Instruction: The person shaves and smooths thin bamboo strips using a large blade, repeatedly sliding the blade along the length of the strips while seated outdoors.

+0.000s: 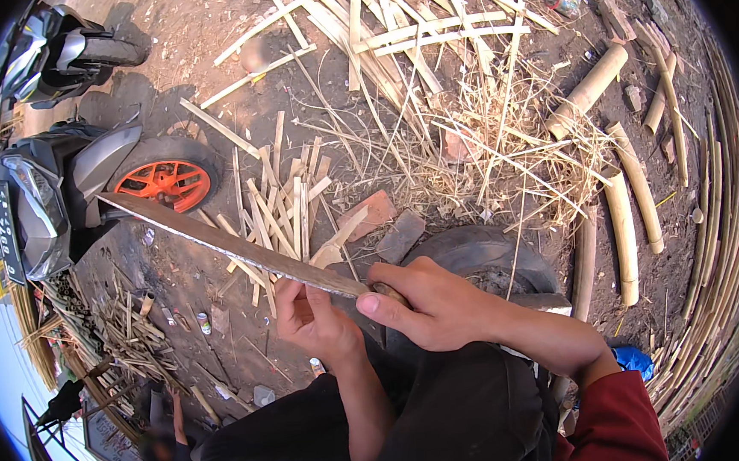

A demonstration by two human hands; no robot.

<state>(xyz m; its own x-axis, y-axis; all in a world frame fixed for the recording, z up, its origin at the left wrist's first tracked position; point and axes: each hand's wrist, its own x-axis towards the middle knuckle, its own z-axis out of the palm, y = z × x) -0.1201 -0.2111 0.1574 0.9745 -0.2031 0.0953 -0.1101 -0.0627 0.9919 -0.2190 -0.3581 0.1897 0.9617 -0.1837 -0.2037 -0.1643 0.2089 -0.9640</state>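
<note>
One long blade (234, 250) points left, its handle (389, 292) gripped by the right hand (430, 303); the left hand (323, 326) curls at its near edge, grip unclear.

A long, brownish machete (234, 248) slants, its tip pointing left.

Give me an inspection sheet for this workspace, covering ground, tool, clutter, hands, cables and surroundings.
Surface: bare dirt ground, littered.
Tool: long knife, blade pointing up and left.
Clutter: pale bamboo strips, curly shavings, reddish brick piece, small can.
Right hand: closed around the knife's handle.
Left hand: fingers curled at the blade's lower edge; contact unclear.
Cables: nothing seen near the hands.
Surroundings: motorbike with an orange wheel at left, dark tyre ahead, long poles at right.
</note>
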